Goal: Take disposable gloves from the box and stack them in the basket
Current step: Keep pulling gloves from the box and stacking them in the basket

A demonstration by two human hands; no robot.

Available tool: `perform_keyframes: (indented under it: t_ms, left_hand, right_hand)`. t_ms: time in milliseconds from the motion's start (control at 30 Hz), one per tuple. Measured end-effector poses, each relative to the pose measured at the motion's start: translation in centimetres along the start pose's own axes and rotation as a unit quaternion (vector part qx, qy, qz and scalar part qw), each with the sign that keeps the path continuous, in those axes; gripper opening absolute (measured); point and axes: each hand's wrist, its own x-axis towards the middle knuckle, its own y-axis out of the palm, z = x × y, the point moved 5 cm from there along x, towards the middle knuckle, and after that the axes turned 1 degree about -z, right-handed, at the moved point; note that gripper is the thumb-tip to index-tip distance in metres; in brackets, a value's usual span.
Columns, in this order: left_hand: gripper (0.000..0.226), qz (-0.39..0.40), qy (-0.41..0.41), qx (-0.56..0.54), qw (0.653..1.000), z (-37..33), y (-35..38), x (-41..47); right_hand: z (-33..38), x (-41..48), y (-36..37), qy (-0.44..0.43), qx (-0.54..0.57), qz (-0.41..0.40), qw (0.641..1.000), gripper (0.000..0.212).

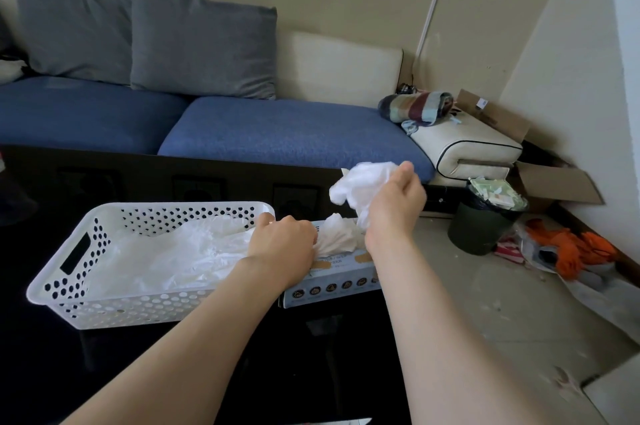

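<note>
right hand [394, 197]: raised above the far end of the glove box [332, 286], wrist bent, back of hand toward the camera. fingers curled together and clamped on a crumpled glove [360, 185], thin whitish film bunched out to the left of the fist. the glove hangs in the air, clear of the box. forearm runs in from lower right, steeply up.

left hand [284, 241]: low, knuckles up, resting on the top of the box at its near-left end, just beside the basket's right wall. fingers bent downward and close together, tips against the base of a tuft of gloves [336, 234] sticking up from the box opening. cannot tell whether they pinch the tuft or only press on the box. forearm comes in from lower left.

box lies flat on the dark table [69, 372], touching or nearly touching the white perforated basket [173, 205] on its left. a loose pile of gloves [166, 255] lies inside the basket, spread across its floor.

behind: blue sofa [277, 130]. a dark bin [481, 227] stands on the floor at right.
</note>
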Motion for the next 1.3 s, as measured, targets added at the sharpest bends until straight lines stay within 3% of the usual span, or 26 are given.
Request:
perform_keyframes:
  t_ms: [167,300,400,467,567,633,767,867,967,1067,1133,1200,1300]
  left_hand:
    - [0.013,-0.001,0.013,-0.008,1.000,0.0,0.3,-0.1]
    - [0.017,-0.007,0.000,-0.153,0.988,0.9,-1.4,-0.7]
    - [0.032,-0.075,-0.067,-0.229,0.968,1.8,-3.2,-1.0]
    - [0.034,-0.111,-0.116,-0.386,0.908,2.5,-4.4,-1.3]
    - [0.050,-0.057,-0.153,-0.643,0.748,2.9,-4.8,-1.6]
    - [0.054,-0.025,-0.151,-0.691,0.707,3.2,-4.9,-1.9]
    - [0.024,-0.073,-0.169,-0.684,0.706,4.7,-5.1,-2.6]
    - [0.015,-0.110,-0.165,-0.689,0.697,6.1,-5.9,-3.4]
    - [0.026,-0.122,-0.145,-0.673,0.715,7.1,-6.9,-4.0]
    - [0.034,-0.130,-0.131,-0.660,0.728,8.3,-7.5,-4.8]
    - [0.033,-0.124,-0.128,-0.668,0.722,9.1,-7.8,-5.3]
    - [0.041,-0.105,-0.130,-0.685,0.709,9.6,-7.8,-5.5]
    - [0.055,-0.070,-0.120,-0.699,0.702,10.0,-7.9,-5.9]
  right_hand:
    - [1.6,0.3,-0.4,-0.135,-0.063,0.017,0.989,0.043]
    - [2.5,-0.2,-0.2,-0.151,-0.067,0.046,0.985,0.041]
    - [3.2,-1.1,0.2,-0.142,-0.060,0.105,0.982,0.035]
    - [3.7,-2.1,0.6,-0.144,-0.071,0.156,0.975,0.033]
    - [3.9,-3.5,1.6,-0.135,-0.084,0.218,0.963,0.035]
    - [3.9,-4.4,2.3,-0.126,-0.106,0.254,0.953,0.034]
    - [3.6,-5.9,2.9,-0.102,-0.164,0.267,0.944,0.022]
    - [3.5,-7.0,3.4,-0.059,-0.164,0.310,0.935,0.017]
    - [3.4,-8.5,4.4,-0.049,-0.153,0.415,0.896,0.026]
    - [3.5,-9.6,5.2,-0.089,-0.203,0.460,0.860,0.018]
    - [3.2,-10.0,5.5,-0.096,-0.223,0.479,0.843,0.041]
    - [3.1,-10.1,5.7,-0.076,-0.212,0.491,0.841,0.051]
    - [3.5,-10.5,5.6,-0.069,-0.191,0.503,0.840,0.043]
